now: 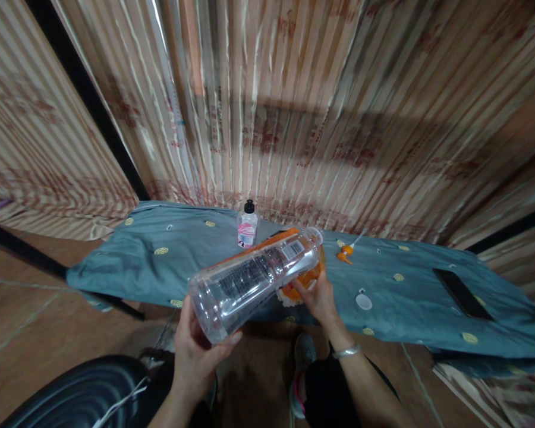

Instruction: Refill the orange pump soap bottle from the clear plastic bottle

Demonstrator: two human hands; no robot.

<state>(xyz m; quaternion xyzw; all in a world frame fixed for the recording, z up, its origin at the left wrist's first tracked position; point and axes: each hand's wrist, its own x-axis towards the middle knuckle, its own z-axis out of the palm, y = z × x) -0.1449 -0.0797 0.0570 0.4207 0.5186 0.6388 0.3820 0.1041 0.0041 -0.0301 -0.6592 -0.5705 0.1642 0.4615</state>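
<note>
A large clear plastic bottle [249, 282] slants across the middle, its mouth toward the upper right. My left hand [200, 351] is wrapped round its base, thumb along the underside. At the neck end, my right hand [318, 297] is closed on an orange container [310, 276], partly hidden behind the bottle. Whether the right fingers also touch the bottle, I cannot tell. An orange pump head [345, 254] with a pale tube lies on the cloth right of my right hand. Nearer the front lies a round white cap [364, 302].
A small bottle with a black cap and pink label [247, 226] stands upright behind the clear bottle. A dark phone-like slab [461, 294] lies on the blue-green cloth [410, 309] at right. Behind hangs a striped curtain [267, 119]. A black round stool [84, 395] stands at lower left.
</note>
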